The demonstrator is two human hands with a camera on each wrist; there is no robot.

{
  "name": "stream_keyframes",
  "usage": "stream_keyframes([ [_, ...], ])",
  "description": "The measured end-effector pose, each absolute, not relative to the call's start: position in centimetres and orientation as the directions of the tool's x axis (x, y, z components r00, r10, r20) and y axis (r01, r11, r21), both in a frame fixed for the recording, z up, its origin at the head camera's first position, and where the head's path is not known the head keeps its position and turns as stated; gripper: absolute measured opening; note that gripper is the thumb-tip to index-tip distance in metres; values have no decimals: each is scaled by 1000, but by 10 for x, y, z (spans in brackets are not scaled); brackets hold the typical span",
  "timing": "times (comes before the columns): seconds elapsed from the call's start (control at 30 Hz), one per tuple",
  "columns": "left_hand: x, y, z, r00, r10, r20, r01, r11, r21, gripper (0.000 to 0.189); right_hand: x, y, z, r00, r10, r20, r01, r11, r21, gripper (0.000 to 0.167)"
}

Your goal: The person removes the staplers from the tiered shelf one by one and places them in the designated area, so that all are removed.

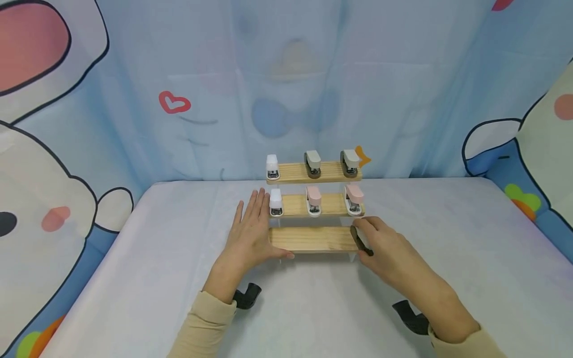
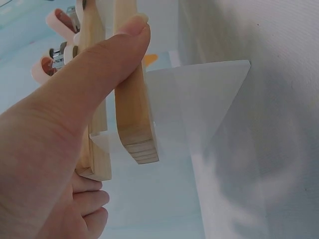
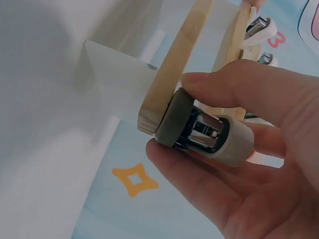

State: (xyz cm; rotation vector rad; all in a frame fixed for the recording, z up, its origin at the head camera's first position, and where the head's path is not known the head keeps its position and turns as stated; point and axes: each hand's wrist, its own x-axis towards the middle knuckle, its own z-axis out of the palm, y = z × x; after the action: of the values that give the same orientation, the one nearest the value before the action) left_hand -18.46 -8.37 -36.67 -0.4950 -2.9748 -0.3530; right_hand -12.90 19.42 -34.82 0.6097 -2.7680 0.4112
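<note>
Stapler [image 3: 205,130] in right hand [image 1: 387,249]

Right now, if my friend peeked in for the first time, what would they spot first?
Probably the two pink staplers, at the middle and right end of the middle board. Next, the right hand holding a dark-based stapler at the right end of the bottom board, with the left hand at its left end. The big cartoon figure on the head view's left side might catch eyes too.
</note>
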Motion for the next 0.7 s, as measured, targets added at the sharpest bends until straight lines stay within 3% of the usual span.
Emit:
stream_keyframes([
  [0.7, -185, -84, -367, -938, 309, 156, 336, 923, 190, 144, -131, 210, -337, -918, -342, 200, -383, 893, -236, 57],
])
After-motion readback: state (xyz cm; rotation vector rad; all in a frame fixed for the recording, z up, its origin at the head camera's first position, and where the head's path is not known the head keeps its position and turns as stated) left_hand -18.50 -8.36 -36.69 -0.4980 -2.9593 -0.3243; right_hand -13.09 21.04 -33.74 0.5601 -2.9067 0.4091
